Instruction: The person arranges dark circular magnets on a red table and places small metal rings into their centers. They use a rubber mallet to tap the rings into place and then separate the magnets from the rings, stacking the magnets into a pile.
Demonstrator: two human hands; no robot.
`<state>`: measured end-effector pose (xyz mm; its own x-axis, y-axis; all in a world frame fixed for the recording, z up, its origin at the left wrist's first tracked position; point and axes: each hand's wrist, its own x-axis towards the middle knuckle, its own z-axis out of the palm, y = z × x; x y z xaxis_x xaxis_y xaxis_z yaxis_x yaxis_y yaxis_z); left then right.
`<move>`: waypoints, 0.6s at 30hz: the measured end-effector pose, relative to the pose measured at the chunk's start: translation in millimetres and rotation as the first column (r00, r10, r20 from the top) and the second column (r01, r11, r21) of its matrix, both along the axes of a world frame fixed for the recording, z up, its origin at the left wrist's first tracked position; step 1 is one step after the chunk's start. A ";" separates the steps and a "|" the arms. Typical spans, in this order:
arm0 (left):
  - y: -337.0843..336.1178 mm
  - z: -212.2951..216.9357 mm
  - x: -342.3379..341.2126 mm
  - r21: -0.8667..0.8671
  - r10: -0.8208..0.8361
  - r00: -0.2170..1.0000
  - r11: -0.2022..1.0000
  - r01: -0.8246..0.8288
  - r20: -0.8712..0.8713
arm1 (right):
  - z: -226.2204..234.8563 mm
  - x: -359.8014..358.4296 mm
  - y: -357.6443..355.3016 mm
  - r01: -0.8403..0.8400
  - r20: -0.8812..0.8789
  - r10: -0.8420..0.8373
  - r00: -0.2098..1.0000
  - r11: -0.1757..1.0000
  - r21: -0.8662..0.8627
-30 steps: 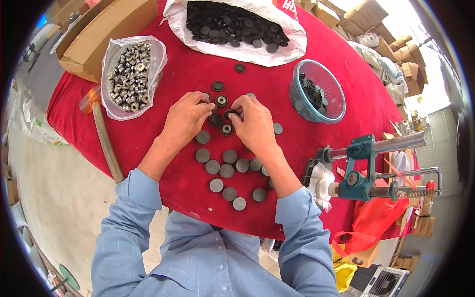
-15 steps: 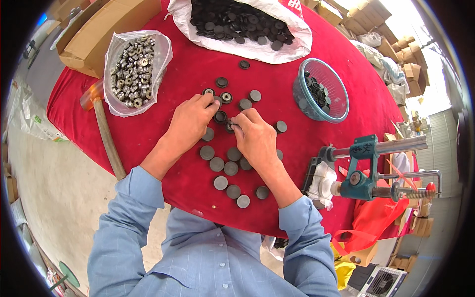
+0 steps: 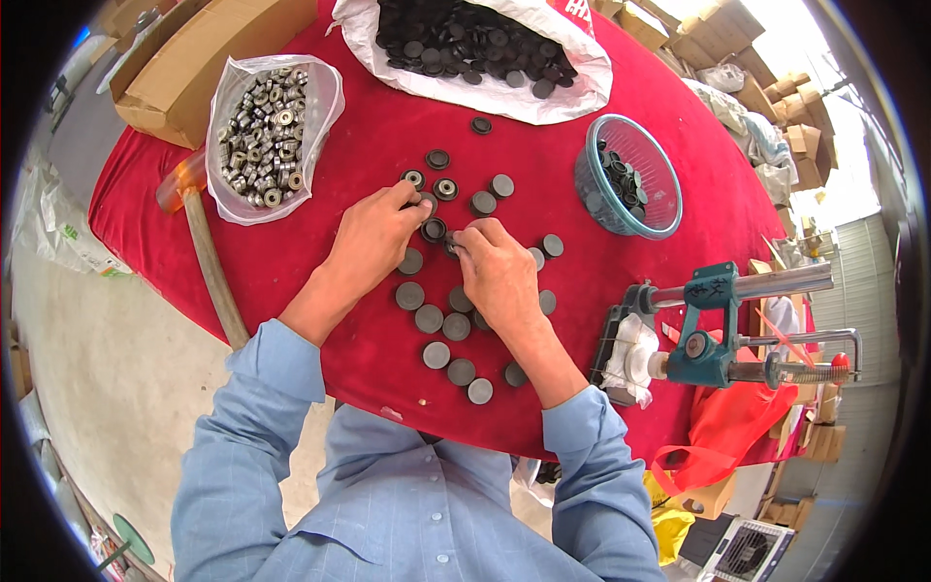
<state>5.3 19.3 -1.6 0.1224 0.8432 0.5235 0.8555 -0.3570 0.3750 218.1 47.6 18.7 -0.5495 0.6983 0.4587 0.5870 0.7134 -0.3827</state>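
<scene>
My left hand (image 3: 371, 231) is closed, its thumb and fingertips on a dark round cap (image 3: 428, 203). Just to its right, my right hand (image 3: 499, 272) pinches another dark round cap (image 3: 452, 246), mostly hidden by the fingers. Between the hands lies an open black cap (image 3: 433, 229) with its hollow side up. Beyond the fingertips sit two caps with metal bearings in them, one cap (image 3: 445, 189) and a second cap (image 3: 414, 179). Several grey-black caps (image 3: 456, 327) lie face down around and below both hands.
A clear bag of metal bearings (image 3: 262, 136) and a wooden-handled hammer (image 3: 215, 267) are at left. Behind stands a white sack (image 3: 436, 87) of black caps. At right are a blue-rimmed plastic basket (image 3: 630, 231) and a green hand press (image 3: 713, 325) on the red cloth (image 3: 378, 373).
Both hands stay almost in place, fingers still on the caps. The whole view has shifted slightly. One more cap shows beside the right hand's outer edge.
</scene>
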 end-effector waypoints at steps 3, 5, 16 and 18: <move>-2.5 -2.3 -0.9 0.010 0.016 1.000 1.000 -0.016 -0.023 | -0.8 0.8 -1.4 -0.018 -0.004 0.018 1.000 1.000 -0.015; -1.6 -0.6 0.7 0.007 0.017 0.999 1.000 -0.017 -0.041 | 0.4 2.7 -3.0 -0.015 0.013 0.015 1.000 1.000 -0.023; -0.4 8.3 -1.2 -0.004 0.006 1.000 1.000 -0.006 -0.014 | 10.1 11.3 -23.6 -0.061 0.277 0.023 0.960 0.990 0.127; 0.0 16.5 0.5 0.049 -0.005 1.000 0.999 0.005 -0.002 | 7.4 9.7 -23.0 -0.054 0.265 0.020 0.964 0.991 0.123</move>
<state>5.7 19.3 14.8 0.1280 0.8158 0.5640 0.8544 -0.3795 0.3549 227.7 24.7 26.2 -0.6869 0.6203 0.3786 0.6269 0.7693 -0.1229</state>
